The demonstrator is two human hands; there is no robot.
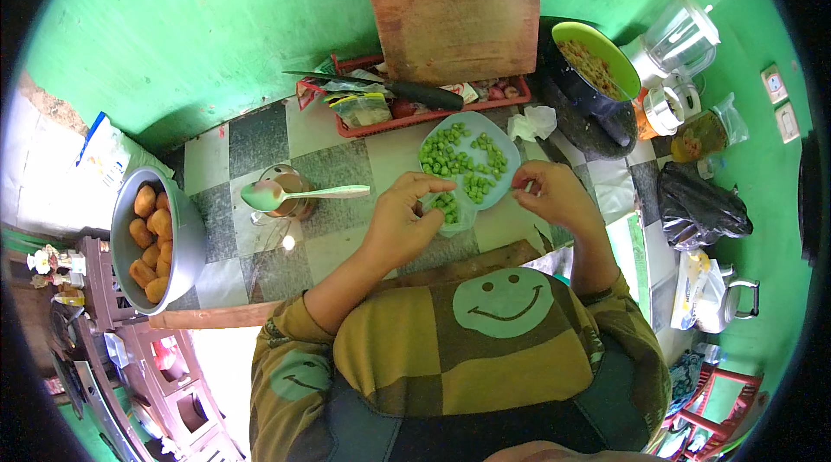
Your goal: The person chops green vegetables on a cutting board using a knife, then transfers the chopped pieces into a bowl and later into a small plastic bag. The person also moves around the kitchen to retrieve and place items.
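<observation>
On the checkered table top (337,170) lies a pale plate (509,149) with chopped green beans (440,153) in several small heaps. A clear plastic bag (462,218) holding more chopped beans rests against the plate's near edge. My left hand (412,212) is at the left side of this bag, thumb and index finger curved around its opening; whether they pinch the plastic is unclear. My right hand (548,192) is at the plate's right edge, fingertips close together, with perhaps something tiny between them.
A glass mug (295,183) with a spoon (324,193) across it stands left, beyond it a grey bowl (191,228) of brown fried pieces. Behind the plate are a red basket (350,131), a knife (425,95) and a wooden board (454,17). A stone mortar (613,137) stands right.
</observation>
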